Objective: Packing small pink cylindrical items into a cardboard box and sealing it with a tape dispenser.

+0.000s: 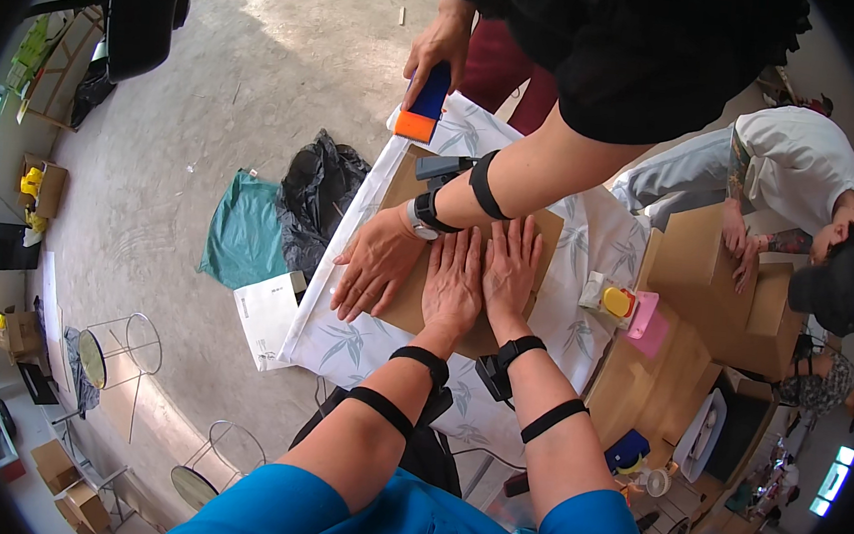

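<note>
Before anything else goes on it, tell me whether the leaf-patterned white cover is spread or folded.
Spread: the white cover lies opened out to both sides of the brown cardboard under the left hand and right hand.

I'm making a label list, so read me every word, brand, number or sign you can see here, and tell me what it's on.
No text is clear enough to quote.
Flat white rectangular item on the floor: dark marks like print, too small to read.
Flat brown cardboard under the left hand and right hand: no print shows.
White cloth with grey-green leaf pattern: no lettering visible.
</note>
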Motion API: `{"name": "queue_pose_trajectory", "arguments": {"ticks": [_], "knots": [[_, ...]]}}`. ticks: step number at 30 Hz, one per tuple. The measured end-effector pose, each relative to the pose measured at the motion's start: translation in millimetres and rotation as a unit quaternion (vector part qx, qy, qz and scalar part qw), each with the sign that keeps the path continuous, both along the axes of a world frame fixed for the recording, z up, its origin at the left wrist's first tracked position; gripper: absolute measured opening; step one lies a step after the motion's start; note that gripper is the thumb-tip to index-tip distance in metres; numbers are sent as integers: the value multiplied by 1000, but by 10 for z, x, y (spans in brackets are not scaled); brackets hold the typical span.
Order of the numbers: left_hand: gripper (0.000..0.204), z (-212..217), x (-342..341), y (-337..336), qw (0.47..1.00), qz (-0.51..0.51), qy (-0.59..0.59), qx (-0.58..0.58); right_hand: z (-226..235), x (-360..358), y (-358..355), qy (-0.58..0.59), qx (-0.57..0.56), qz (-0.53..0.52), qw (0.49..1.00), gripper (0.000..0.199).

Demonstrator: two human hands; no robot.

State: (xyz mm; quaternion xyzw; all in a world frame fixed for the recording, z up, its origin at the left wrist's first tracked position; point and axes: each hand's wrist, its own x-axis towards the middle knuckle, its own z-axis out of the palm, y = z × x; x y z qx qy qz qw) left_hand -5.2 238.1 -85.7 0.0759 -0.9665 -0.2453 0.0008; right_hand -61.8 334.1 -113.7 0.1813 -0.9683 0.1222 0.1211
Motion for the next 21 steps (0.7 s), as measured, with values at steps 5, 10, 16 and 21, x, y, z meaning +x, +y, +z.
{"name": "queue_pose_trajectory", "arguments": {"ticks": [5,10,16,21], "knots": [[57,12,4,14,1000,0,-7,2,0,5,18,3,-8,0,1000,47],[58,-14,6,5,1000,-1,1,-24,-10,4,6,4,1,1,1000,48],[58,-21,2,16,999,-1,12,-32,4,-4,9,2,18,0,1000,48],[58,-13,-1,10,1000,-1,17,-25,23,1,-2,3,21,-1,1000,48]]}}
